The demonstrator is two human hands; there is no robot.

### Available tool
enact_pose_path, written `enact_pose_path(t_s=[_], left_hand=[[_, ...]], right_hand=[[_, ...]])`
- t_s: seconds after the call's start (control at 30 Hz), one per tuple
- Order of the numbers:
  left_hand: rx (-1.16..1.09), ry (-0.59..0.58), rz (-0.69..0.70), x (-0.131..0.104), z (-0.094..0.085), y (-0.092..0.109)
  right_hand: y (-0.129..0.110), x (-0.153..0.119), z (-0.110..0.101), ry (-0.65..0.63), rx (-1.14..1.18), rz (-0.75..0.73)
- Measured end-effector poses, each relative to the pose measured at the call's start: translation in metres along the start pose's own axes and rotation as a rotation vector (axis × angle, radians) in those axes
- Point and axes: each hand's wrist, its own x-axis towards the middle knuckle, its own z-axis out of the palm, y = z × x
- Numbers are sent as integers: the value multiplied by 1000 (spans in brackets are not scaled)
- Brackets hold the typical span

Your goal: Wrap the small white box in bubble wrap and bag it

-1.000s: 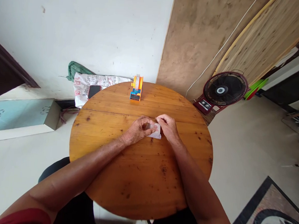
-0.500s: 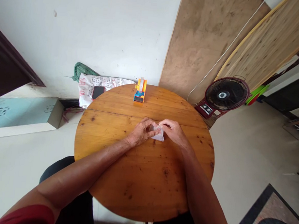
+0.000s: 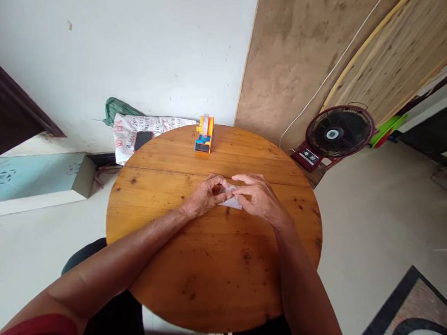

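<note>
The packet (image 3: pixel 233 204) can be found on or just over the bench (image 3: pixel 200 278), a touch off centre toward 1 o'clock; actual contact can't be told. At its 9 o'clock side it's pinched between thumb and fingers of the left hand (image 3: pixel 205 194). The right hand (image 3: pixel 262 200) is held at 3 o'clock, thumb and index tips close together at the packet, another finger lifted — whether anything is caught in that grip can't be made out. Main worry, probably: it looks thin, so it could be torn or creased if tugged unevenly. It could also be dropped if the left grip is eased too soon — most holding seems to be done there. The dispenser (image 3: pixel 203 144) is parked near 12 o'clock, unlikely to be knocked.
</note>
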Motion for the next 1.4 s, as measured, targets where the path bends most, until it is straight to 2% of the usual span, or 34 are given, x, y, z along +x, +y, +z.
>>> enact_pose_path(t_s=[0.1,0.17,0.43,0.7,0.87,1.1,1.27,1.4], left_hand=[[40,-7,43,1,-2,1],[48,-1,51,1,-4,4],[17,20,-40,3,-11,14],[56,30,26,2,-9,5],[27,1,30,3,-9,2],[-68,-23,-35,3,-9,2],[-109,-16,-73,3,-7,7],[-74,-6,-61,3,-7,9]], right_hand=[[1,1,-4,192,120,87],[3,2,-5,261,173,139],[11,0,2,66,137,146],[-2,1,2,-79,-29,90],[-8,2,6,-22,-53,43],[0,5,-2,255,319,154],[10,3,1,178,253,212],[12,1,7,55,202,172]])
